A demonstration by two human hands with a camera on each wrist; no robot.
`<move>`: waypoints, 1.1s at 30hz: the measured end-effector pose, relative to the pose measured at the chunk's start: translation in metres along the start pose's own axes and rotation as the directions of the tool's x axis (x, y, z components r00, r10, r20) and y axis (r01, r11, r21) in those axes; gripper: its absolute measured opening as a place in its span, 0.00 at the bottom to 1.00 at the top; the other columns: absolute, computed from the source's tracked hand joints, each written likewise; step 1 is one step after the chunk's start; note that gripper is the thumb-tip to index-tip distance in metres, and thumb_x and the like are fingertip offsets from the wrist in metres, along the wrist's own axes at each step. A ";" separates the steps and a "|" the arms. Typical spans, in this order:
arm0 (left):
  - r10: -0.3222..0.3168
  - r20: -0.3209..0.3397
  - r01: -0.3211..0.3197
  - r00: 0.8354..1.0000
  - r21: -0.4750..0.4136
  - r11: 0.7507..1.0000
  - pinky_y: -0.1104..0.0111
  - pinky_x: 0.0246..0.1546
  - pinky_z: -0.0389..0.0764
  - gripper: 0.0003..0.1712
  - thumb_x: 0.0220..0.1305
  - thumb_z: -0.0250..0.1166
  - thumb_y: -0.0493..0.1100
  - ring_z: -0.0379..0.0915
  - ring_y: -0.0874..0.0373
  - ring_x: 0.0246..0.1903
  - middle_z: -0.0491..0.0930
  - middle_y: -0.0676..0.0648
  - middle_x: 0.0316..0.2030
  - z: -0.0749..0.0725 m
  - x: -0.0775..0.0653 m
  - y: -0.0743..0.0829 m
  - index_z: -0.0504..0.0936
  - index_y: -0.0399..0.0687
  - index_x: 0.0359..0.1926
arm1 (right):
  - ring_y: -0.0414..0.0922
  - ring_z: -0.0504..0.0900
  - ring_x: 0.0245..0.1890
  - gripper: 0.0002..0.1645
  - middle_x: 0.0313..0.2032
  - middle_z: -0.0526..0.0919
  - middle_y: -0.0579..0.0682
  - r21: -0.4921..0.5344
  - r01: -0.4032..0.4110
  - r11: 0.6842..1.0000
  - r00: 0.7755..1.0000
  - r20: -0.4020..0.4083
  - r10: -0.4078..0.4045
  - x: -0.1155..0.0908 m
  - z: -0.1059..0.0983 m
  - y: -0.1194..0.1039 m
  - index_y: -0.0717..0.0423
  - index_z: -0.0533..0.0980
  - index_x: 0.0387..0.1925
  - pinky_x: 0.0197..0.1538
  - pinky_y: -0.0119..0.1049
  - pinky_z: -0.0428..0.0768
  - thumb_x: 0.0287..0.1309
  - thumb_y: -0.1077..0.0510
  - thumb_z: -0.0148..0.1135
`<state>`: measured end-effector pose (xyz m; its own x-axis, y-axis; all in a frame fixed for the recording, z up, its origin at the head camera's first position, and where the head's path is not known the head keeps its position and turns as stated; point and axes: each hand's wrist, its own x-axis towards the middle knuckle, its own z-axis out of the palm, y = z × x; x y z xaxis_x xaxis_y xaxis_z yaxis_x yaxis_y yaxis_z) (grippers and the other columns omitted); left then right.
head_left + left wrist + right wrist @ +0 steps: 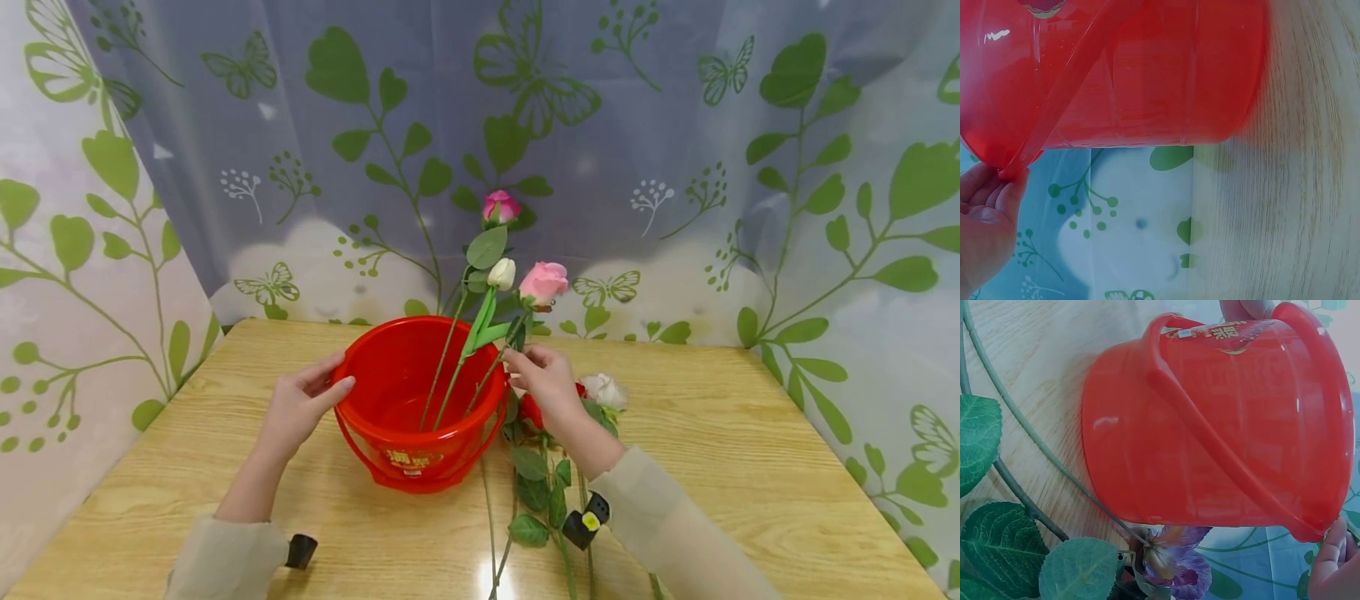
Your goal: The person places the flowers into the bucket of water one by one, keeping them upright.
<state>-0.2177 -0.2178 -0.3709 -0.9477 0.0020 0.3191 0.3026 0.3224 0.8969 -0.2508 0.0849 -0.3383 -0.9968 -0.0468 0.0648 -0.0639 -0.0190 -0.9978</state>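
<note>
A red plastic bucket (423,462) with gold lettering stands upright on the table, its handle hanging down at the front. My left hand (303,404) grips its left rim, thumb on the inner side. In the left wrist view the fingers (1007,197) meet the rim where the handle joins. At the right rim, my right hand (551,387) holds the edge close to the pink rose's stem. Inside the bucket lean a magenta rose (501,207), a white tulip (502,274) and the pink rose (543,283), their blooms above the rim.
Right of the bucket lie several more flowers, among them a white bloom (604,391) and a red one (532,412), stems toward the front edge. A purple flower (1175,559) shows beside the bucket in the right wrist view. A patterned curtain (420,158) hangs behind the wooden table (720,467).
</note>
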 end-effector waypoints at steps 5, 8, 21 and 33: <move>-0.003 -0.002 0.003 1.000 0.003 1.000 0.76 0.41 0.72 0.31 0.55 0.63 0.45 0.66 0.47 0.52 0.69 0.38 0.54 0.000 0.000 0.000 0.68 0.32 0.57 | 0.47 0.73 0.28 0.20 0.22 0.69 0.52 -0.014 0.037 0.999 0.999 0.010 -0.037 0.000 0.002 0.003 0.57 0.61 0.13 0.41 0.46 0.77 0.56 0.61 0.56; -0.005 0.000 0.005 1.000 0.003 1.000 0.76 0.41 0.72 0.31 0.55 0.63 0.45 0.66 0.47 0.52 0.69 0.38 0.54 0.000 0.000 0.000 0.68 0.32 0.57 | 0.49 0.72 0.29 0.18 0.21 0.68 0.52 -0.040 0.061 0.997 0.998 0.012 -0.060 0.000 0.003 0.005 0.60 0.64 0.14 0.41 0.46 0.77 0.56 0.61 0.56; -0.018 0.005 0.018 1.000 0.017 1.000 0.74 0.42 0.72 0.32 0.55 0.63 0.47 0.66 0.48 0.52 0.68 0.38 0.54 -0.001 0.000 0.001 0.68 0.34 0.57 | 0.49 0.74 0.36 0.13 0.35 0.76 0.53 -0.130 0.062 0.990 0.998 0.024 -0.060 -0.003 0.000 0.011 0.64 0.77 0.39 0.44 0.50 0.74 0.56 0.58 0.57; -0.007 0.006 0.007 1.000 0.004 1.000 0.76 0.41 0.72 0.31 0.56 0.63 0.46 0.66 0.47 0.52 0.68 0.38 0.55 0.000 -0.001 0.002 0.67 0.33 0.57 | 0.53 0.74 0.42 0.17 0.40 0.77 0.53 -0.163 0.024 0.986 0.999 0.047 -0.016 -0.020 -0.009 0.010 0.60 0.75 0.47 0.43 0.37 0.76 0.56 0.58 0.58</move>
<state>-0.2162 -0.2172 -0.3693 -0.9504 0.0059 0.3111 0.2959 0.3260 0.8979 -0.2319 0.0948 -0.3502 -0.9923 -0.0932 0.0815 -0.0944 0.1433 -0.9852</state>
